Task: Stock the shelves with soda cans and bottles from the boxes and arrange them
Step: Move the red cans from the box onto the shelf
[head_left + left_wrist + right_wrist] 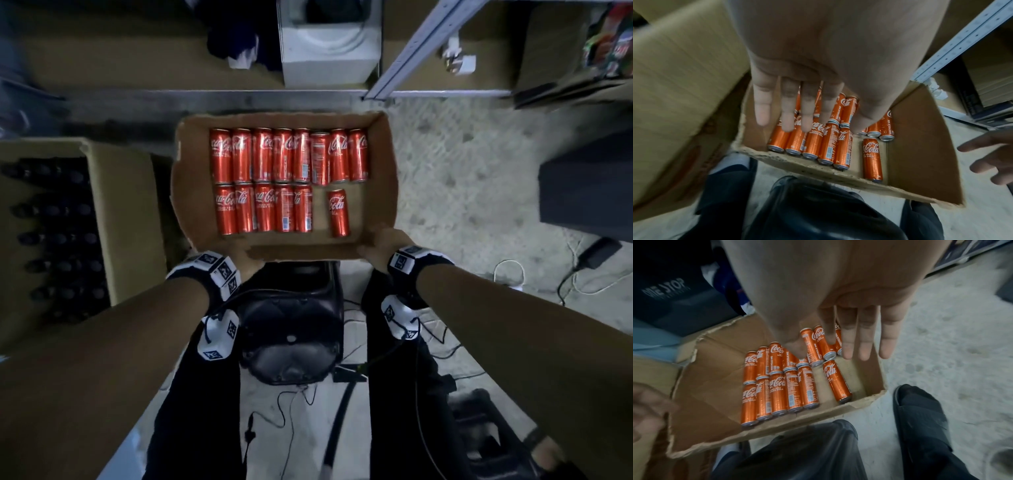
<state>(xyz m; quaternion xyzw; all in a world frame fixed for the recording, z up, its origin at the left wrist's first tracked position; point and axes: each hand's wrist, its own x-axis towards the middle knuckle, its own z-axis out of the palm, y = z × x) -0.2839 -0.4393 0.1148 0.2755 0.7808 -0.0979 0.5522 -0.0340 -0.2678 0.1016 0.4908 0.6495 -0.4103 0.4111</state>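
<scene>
Both hands hover at the near corners of the cardboard box [383, 178] — left hand [797, 91] and right hand [857, 327] with fingers straight, gripping nothing. Red soda cans [274, 157] lie inside in two rows — one can [338, 213] apart, near right.

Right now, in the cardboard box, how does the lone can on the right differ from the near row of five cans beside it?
The lone can lies by itself with bare cardboard on both sides; the row of five lies packed side by side. The lone can is slightly skewed; the row of five lies straight. Both are red Coca-Cola cans on their sides in the same box.
</scene>
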